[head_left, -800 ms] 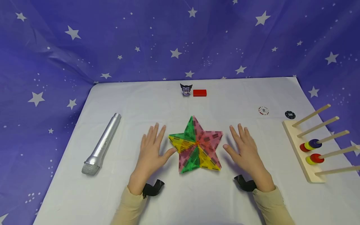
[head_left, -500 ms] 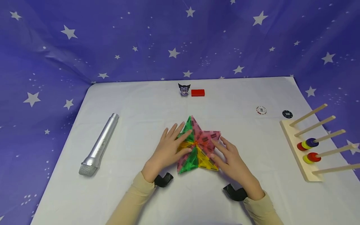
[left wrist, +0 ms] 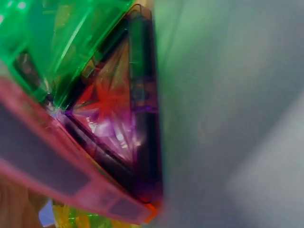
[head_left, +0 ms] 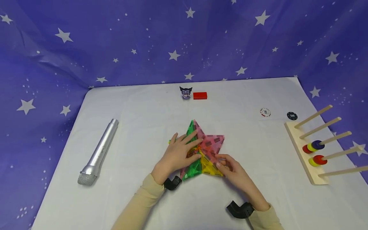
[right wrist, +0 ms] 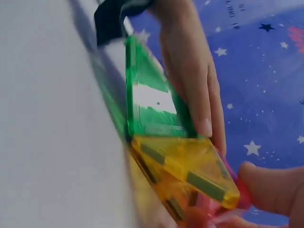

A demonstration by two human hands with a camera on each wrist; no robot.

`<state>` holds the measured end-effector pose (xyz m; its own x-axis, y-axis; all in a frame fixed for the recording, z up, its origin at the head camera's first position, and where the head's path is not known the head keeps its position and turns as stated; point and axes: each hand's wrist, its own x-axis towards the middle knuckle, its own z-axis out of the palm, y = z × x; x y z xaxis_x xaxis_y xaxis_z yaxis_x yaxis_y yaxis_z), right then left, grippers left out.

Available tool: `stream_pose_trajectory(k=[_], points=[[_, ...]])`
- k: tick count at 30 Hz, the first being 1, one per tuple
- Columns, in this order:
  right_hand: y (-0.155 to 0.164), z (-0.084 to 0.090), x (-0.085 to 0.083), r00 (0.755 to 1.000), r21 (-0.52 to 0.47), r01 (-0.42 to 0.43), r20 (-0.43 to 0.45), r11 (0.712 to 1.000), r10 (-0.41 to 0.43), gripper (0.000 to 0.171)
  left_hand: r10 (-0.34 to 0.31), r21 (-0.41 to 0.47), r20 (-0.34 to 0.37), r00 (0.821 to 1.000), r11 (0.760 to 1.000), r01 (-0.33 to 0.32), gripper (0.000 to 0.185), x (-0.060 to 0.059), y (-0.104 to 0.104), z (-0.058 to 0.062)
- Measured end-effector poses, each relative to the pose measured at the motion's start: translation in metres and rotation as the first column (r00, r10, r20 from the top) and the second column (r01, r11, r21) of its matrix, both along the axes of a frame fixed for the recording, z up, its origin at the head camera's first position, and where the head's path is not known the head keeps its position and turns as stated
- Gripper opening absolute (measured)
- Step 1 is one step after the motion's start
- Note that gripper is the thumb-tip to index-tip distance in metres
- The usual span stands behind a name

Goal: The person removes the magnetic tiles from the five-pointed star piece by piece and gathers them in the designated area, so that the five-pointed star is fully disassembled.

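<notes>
A star built from translucent magnetic tiles [head_left: 214, 143] in pink, green and yellow lies mid-table in the head view. My left hand [head_left: 176, 154] rests across its left side with fingers spread, covering much of the yellow and green there. At the lower right arm, my right hand [head_left: 235, 171] pinches a pink tile between thumb and fingers. The right wrist view shows the right thumb [right wrist: 273, 187] against pink behind a yellow tile [right wrist: 185, 161], with a green tile [right wrist: 152, 102] above. Close up in the left wrist view are green tiles [left wrist: 57, 42] and a pink edge [left wrist: 47, 156].
A silver microphone [head_left: 99, 153] lies at left. A small dark-eared figurine [head_left: 186, 93] and a red block [head_left: 200, 95] stand at the back. Two poker chips, white [head_left: 265, 112] and black [head_left: 292, 116], lie near a wooden peg rack [head_left: 306, 153] with coloured rings at right.
Both hands have moved inward from beside the star onto it. The left hand now lies over its left side; the right has slid down and taken hold of a pink tile.
</notes>
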<state>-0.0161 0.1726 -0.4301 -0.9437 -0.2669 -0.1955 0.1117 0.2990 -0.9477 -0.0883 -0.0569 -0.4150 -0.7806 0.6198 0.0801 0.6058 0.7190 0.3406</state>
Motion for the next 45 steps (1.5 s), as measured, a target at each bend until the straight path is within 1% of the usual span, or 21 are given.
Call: stream_pose_trajectory(k=[2,5,7,10,13,17,19,23,29,34,38,42,45], points=[[0.001,-0.001,0.002,0.996,-0.107,0.009,0.094,0.994,0.001,0.037,0.004,-0.002,-0.006,1.0,1.0,-0.004,0.054,0.002,0.001,-0.002],[0.002,-0.004,0.003,0.977,-0.26,0.04,0.214,0.965,0.017,0.04,0.011,0.007,-0.026,1.0,1.0,-0.011,0.053,0.003,0.002,-0.003],[0.003,-0.006,0.003,0.968,-0.329,0.056,0.248,0.943,0.029,0.042,0.015,0.01,-0.032,0.999,1.0,-0.014,0.053,0.002,0.002,-0.003],[0.002,-0.007,0.001,0.966,-0.396,0.059,0.253,0.917,0.047,0.043,0.02,0.011,-0.029,0.999,1.0,-0.02,0.053,0.001,0.002,-0.002],[0.002,-0.008,0.001,0.969,-0.409,0.069,0.243,0.91,0.035,0.042,0.02,0.016,-0.025,0.999,1.0,-0.02,0.053,0.0,0.001,-0.002],[0.003,-0.011,0.003,0.972,-0.403,0.111,0.236,0.909,-0.014,0.04,0.015,0.026,-0.021,1.0,1.0,-0.014,0.053,0.0,0.0,-0.004],[0.003,-0.012,0.004,0.97,-0.413,0.131,0.24,0.901,-0.031,0.039,0.013,0.028,-0.021,1.0,1.0,-0.013,0.053,0.0,0.0,-0.005],[0.003,-0.014,0.004,0.97,-0.443,0.136,0.242,0.886,-0.028,0.037,0.012,0.024,-0.022,1.0,1.0,-0.011,0.053,0.001,-0.001,-0.005],[0.006,-0.012,0.003,0.971,-0.489,0.063,0.232,0.87,0.06,0.038,0.013,0.0,-0.024,1.0,1.0,-0.013,0.054,0.0,-0.001,-0.005],[0.011,-0.01,0.002,0.969,-0.498,-0.006,0.21,0.867,0.127,0.038,0.009,0.004,-0.025,1.0,1.0,-0.009,0.054,-0.001,-0.001,-0.004],[0.016,-0.008,0.001,0.965,-0.504,-0.047,0.2,0.862,0.17,0.034,0.001,0.005,-0.031,1.0,1.0,-0.001,0.054,-0.001,-0.001,-0.003],[0.024,-0.006,0.002,0.965,-0.523,-0.068,0.182,0.85,0.189,0.028,-0.001,0.001,-0.032,0.999,1.0,0.001,0.054,-0.001,-0.001,-0.003],[0.034,-0.004,0.001,0.977,-0.539,-0.075,0.131,0.839,0.171,0.025,0.003,0.003,-0.03,1.0,1.0,-0.003,0.054,0.0,-0.002,-0.004]])
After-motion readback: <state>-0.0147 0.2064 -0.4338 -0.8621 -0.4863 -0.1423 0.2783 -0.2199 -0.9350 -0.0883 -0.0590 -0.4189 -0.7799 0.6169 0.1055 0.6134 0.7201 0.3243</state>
